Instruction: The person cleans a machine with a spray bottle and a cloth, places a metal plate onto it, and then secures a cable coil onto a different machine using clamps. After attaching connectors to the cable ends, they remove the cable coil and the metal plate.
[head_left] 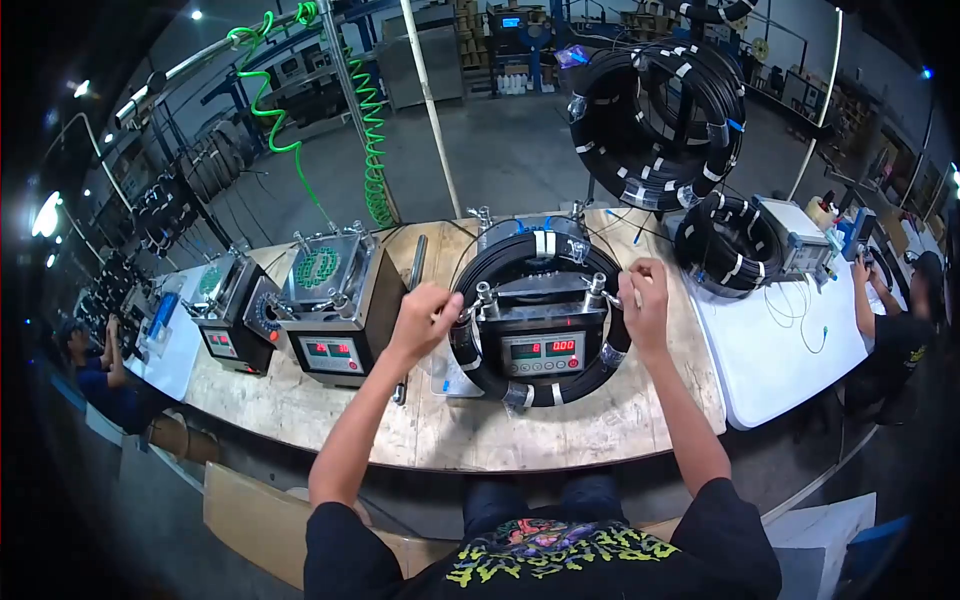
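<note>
Cable coil: a black cable coil (535, 385), banded with white tape, is lying around the winding machine (540, 335) at the middle of the tabletop (330, 420), looped about its upright posts.
Left hand: the left hand (425, 318) is pinching at the coil's left side by a post; its grip is clenched, seemingly on a thin strand, though what it holds is too small to tell.
Right hand: the right hand (645, 305) is closing its grip on a thin cable end at the coil's right edge.
Progress: the coil is looking fully wound and taped; it is not yet lifted off the posts.
Surroundings: two more machines (335, 310) are standing to the left; finished coils (730, 240) are resting on the right, one large coil (655, 120) hanging behind; seated co-workers (895, 330) are working at both ends.
</note>
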